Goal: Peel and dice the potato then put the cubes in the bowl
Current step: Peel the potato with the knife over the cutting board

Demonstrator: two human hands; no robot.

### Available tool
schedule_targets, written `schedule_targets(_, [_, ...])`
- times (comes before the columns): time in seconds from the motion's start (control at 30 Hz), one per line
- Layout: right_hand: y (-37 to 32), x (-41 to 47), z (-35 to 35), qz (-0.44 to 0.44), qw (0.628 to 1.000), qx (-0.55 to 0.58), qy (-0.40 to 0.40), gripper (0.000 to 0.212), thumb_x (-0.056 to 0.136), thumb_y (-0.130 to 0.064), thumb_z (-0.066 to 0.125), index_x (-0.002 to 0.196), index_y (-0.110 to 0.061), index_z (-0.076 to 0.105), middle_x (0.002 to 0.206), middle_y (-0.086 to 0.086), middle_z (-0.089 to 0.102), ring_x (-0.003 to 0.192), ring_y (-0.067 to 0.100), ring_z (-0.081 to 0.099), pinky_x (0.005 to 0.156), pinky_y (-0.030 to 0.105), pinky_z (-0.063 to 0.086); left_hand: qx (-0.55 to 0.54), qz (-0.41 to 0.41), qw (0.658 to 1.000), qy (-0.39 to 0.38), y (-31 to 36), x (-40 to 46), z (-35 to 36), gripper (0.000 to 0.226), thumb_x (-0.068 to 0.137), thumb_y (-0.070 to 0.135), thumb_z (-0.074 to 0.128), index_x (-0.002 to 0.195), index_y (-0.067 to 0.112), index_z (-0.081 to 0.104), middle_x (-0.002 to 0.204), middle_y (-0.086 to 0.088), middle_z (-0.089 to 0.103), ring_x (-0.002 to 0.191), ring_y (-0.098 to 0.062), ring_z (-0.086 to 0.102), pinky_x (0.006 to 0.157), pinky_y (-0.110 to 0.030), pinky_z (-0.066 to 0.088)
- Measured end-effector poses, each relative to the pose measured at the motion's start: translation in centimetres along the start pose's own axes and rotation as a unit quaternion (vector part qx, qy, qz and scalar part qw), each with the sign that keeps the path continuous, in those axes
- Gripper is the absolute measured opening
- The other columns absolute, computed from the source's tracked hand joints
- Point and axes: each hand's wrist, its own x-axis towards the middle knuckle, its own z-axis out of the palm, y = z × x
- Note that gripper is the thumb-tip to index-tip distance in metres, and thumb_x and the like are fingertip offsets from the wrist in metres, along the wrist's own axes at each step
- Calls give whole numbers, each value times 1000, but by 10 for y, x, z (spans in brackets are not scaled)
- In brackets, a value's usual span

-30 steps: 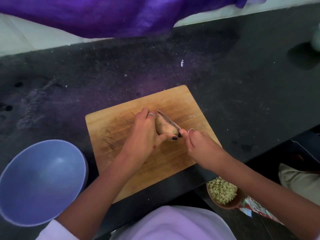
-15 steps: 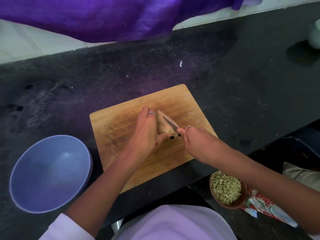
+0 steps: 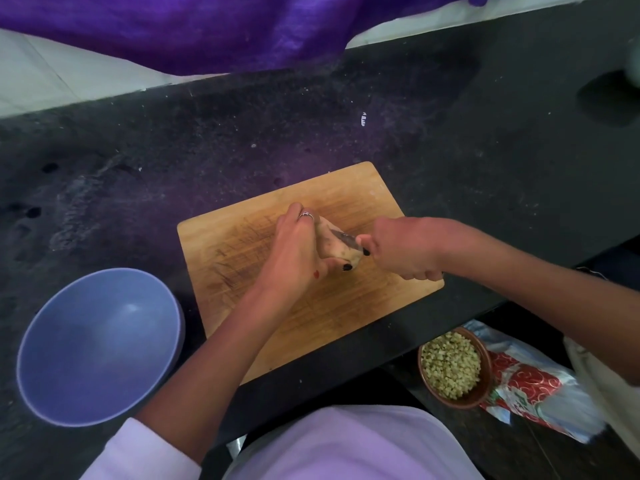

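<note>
Left hand: the left hand (image 3: 294, 251) is curled round the potato (image 3: 334, 244), fingers over its far side and thumb under its near end, holding it on the cutting board (image 3: 242, 237).
Right hand: the right hand (image 3: 401, 247) is clenched round the handle of a knife (image 3: 346, 240); the handle itself is hidden in the fist.
Knife: the blade lies across the top of the potato, pointing away from the right hand toward the left hand's fingers.
Potato: between the two hands, touching the left hand, just beside the right; its skin looks tan with dark spots, and how much is peeled cannot be told.
Cutting board: wooden, scored with cut marks, set at an angle on the dark surface (image 3: 485, 150), its near right corner at the surface's edge.
Bowl: a blue bowl (image 3: 100, 346) stands on the surface to the left of the board, near the left forearm, well apart from the potato.
Below the surface edge: a brown bowl of pale diced pieces (image 3: 453, 367) sits lower down on the right, beside a red and white wrapper (image 3: 530, 386).
Far side: purple cloth (image 3: 207, 29) hangs over the back edge.
</note>
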Motion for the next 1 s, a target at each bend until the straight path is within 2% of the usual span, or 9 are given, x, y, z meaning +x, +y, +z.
schedule_targets(0.07, [1, -2, 3, -32, 998, -35, 49, 25, 104, -30, 31, 84, -16, 40, 65, -1, 41, 52, 11, 37, 48, 22, 33, 3, 0, 1000, 2, 0, -1, 0, 67, 66, 35, 84, 118, 9, 49, 108, 7, 37, 99, -5, 36, 77, -13, 29])
schedule_targets(0.13, [2, -3, 1, -39, 997, -41, 56, 25, 103, -31, 33, 88, -17, 46, 63, -2, 41, 51, 11, 38, 49, 23, 34, 0, 1, 1000, 2, 0, 0, 0, 68, 66, 34, 84, 119, 9, 49, 109, 7, 37, 100, -5, 35, 77, -12, 28])
schedule_targets(0.2, [0, 3, -5, -25, 999, -40, 9, 26, 104, -25, 32, 117, -17, 54, 63, 2, 44, 49, 13, 39, 45, 23, 35, -10, -1, 1000, 2, 0, -1, 0, 70, 66, 34, 84, 120, 9, 49, 109, 7, 37, 100, -5, 35, 77, -10, 26])
schedule_targets(0.27, [-4, 12, -15, -3, 997, -19, -79, 42, 104, -17, 28, 145, -24, 33, 62, 5, 39, 45, 13, 34, 37, 21, 29, -15, 0, 1000, 1, -1, 0, -1, 71, 65, 34, 85, 122, 9, 49, 110, 7, 37, 100, -5, 36, 77, -10, 27])
schedule_targets(0.4, [-5, 25, -33, 25, 988, 29, -148, 53, 101, -11, 26, 149, -33, 20, 58, 0, 28, 41, 8, 22, 34, 16, 21, -14, -5, 1000, 4, 0, 2, -1, 72, 65, 35, 85, 121, 9, 50, 109, 9, 36, 101, -5, 35, 79, -13, 30])
schedule_targets(0.53, [-13, 22, -16, 5, 995, -8, -96, 44, 99, -8, 33, 141, -21, 37, 64, 6, 39, 46, 14, 35, 36, 21, 31, -23, -1, 1000, 7, -2, -1, 0, 74, 60, 37, 87, 118, 8, 52, 111, 6, 41, 101, -5, 37, 79, -10, 27])
schedule_targets(0.7, [-11, 9, 11, -6, 1000, -5, 15, 16, 103, -19, 37, 109, -10, 48, 74, 6, 47, 58, 15, 47, 44, 24, 37, 14, 16, 1000, 2, -2, -1, -1, 79, 59, 38, 86, 121, 4, 50, 108, 6, 36, 100, -7, 35, 81, -14, 29])
schedule_targets(0.87, [-8, 5, 34, -23, 994, 96, 44, 34, 104, -29, 31, 76, -13, 40, 71, 4, 43, 54, 13, 39, 45, 26, 29, 40, 22, 999, 3, -4, -1, 1, 78, 60, 37, 86, 121, 2, 51, 111, 3, 37, 102, -10, 37, 82, -16, 31])
schedule_targets(1.0, [-5, 3, 39, -18, 991, 117, 64, 37, 104, -32, 29, 80, -10, 47, 73, 4, 44, 56, 13, 41, 46, 26, 29, 74, 35, 997, -5, -1, -3, -3, 76, 61, 39, 85, 119, 2, 52, 107, 5, 37, 99, -9, 38, 82, -18, 34])
